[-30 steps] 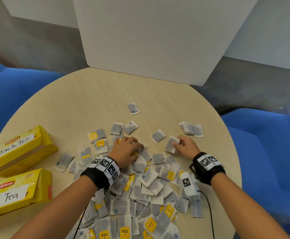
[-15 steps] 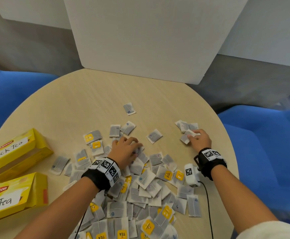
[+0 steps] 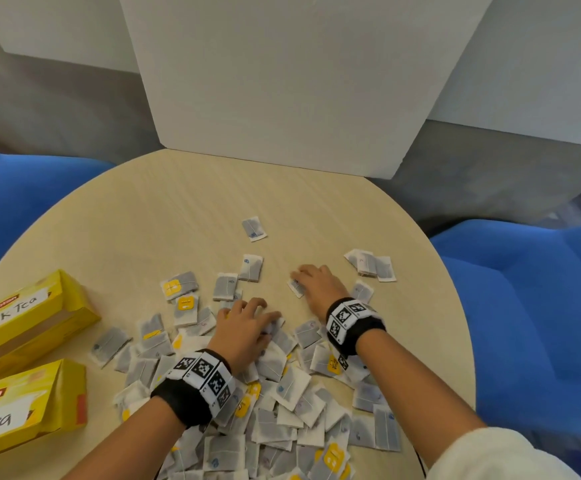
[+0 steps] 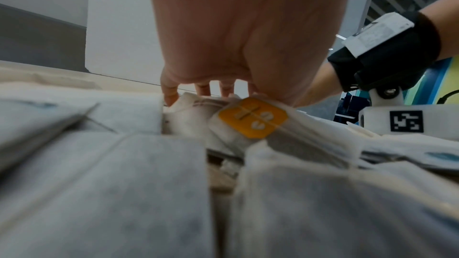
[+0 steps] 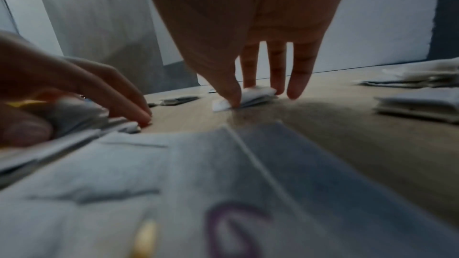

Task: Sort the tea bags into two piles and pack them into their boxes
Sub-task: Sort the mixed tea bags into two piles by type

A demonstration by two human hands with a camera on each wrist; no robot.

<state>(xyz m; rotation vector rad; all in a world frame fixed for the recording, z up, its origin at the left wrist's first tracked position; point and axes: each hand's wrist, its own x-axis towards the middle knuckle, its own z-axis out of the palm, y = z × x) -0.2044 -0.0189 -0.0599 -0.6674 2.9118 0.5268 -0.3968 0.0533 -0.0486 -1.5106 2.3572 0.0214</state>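
Tea bags (image 3: 282, 386) lie scattered in a big heap on the near half of the round table (image 3: 143, 220), some with yellow tags, some plain. My left hand (image 3: 258, 317) rests on the heap's far edge. Its curled fingers and thumb hold a few bags; the right wrist view shows a yellow-tagged bag (image 5: 62, 109) in that grip. My right hand (image 3: 303, 277) is just right of it, pinching a lone plain tea bag (image 5: 255, 94) that still touches the table. Two yellow Lipton boxes stand at the left: Black Tea (image 3: 29, 317) and Green Tea (image 3: 22, 410).
A small stack of plain tea bags (image 3: 372, 265) lies right of my right hand. One single bag (image 3: 253, 228) sits farther back. A white panel (image 3: 282, 81) stands at the table's far edge. Blue chairs (image 3: 531, 306) flank the table.
My right hand left the small stack at the right and came back left to a lone bag in the middle. The left hand stayed on the heap.
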